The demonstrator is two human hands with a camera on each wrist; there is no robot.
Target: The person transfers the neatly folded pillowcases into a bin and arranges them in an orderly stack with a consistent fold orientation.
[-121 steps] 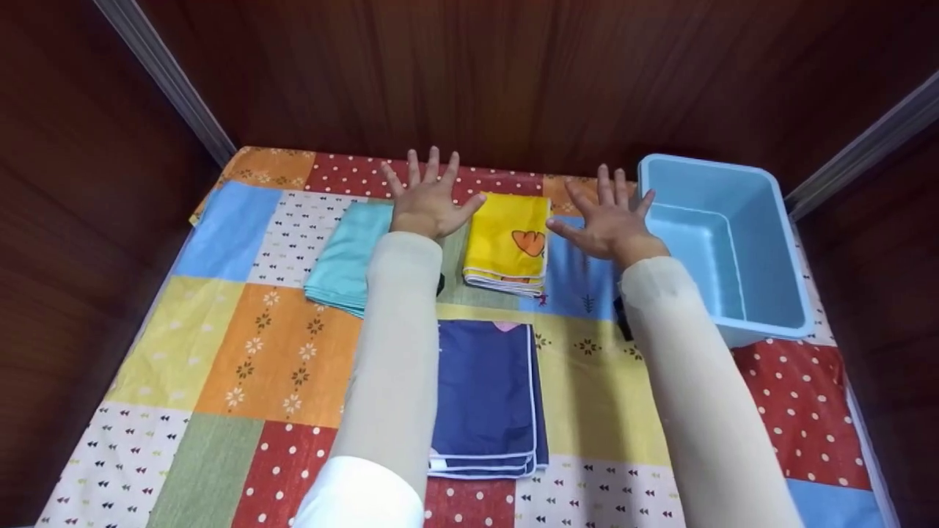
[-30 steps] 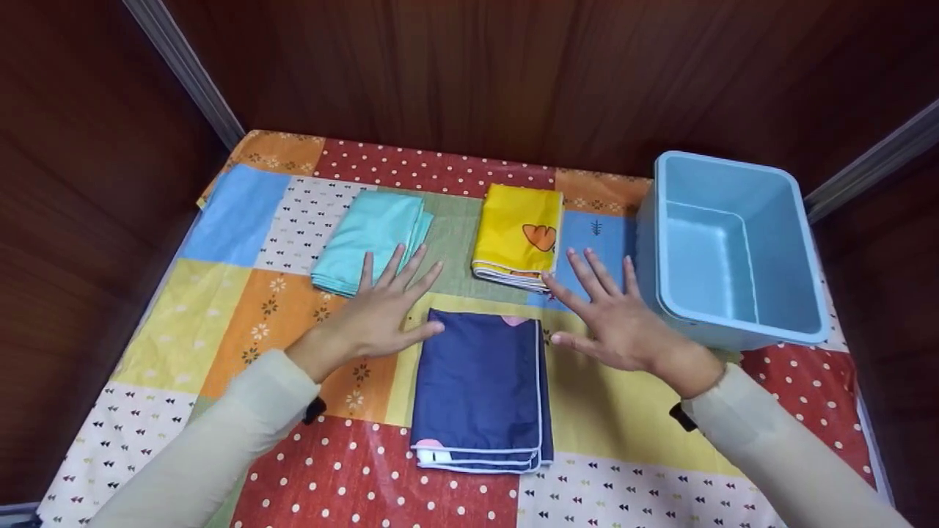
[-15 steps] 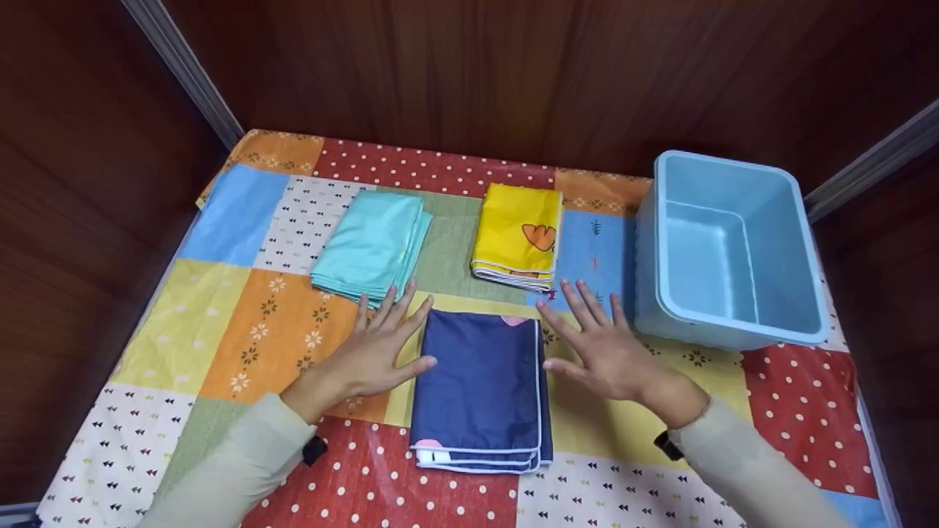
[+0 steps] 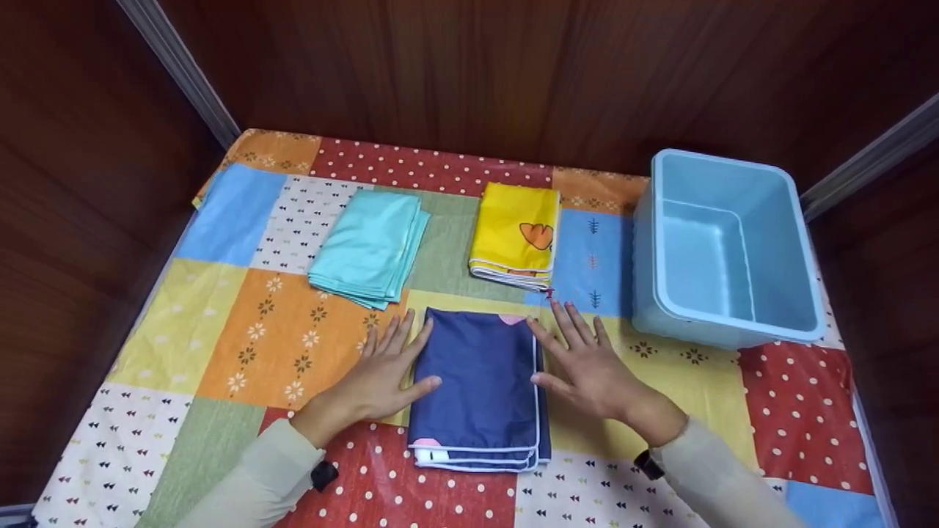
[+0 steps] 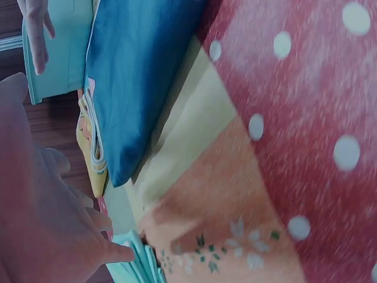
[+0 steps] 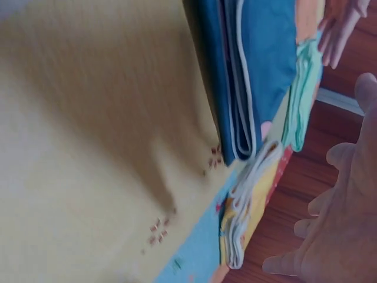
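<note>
A navy folded cloth (image 4: 477, 381) with white piping and pink patches lies flat at the front middle of the table. My left hand (image 4: 381, 378) is over its left edge, fingers spread and straight, the thumb overlapping the cloth in the head view. On the other side my right hand (image 4: 590, 367) is spread at the right edge, thumb and index fingertips right at the piping. Both wrist views show the hands raised above the tabletop, holding nothing. Farther back lie a folded turquoise cloth (image 4: 370, 246) and a folded yellow cloth (image 4: 513, 231) with an orange print.
A light blue plastic bin (image 4: 733, 323), with nothing inside, stands at the back right. The patchwork tablecloth (image 4: 308, 352) covers the table. Dark wood panels (image 4: 455, 73) rise behind and on both sides.
Both hands, earlier stretched out over the back of the table, have drawn back toward me and come lower and closer together around the navy cloth. The cloths and bin stay in place.
</note>
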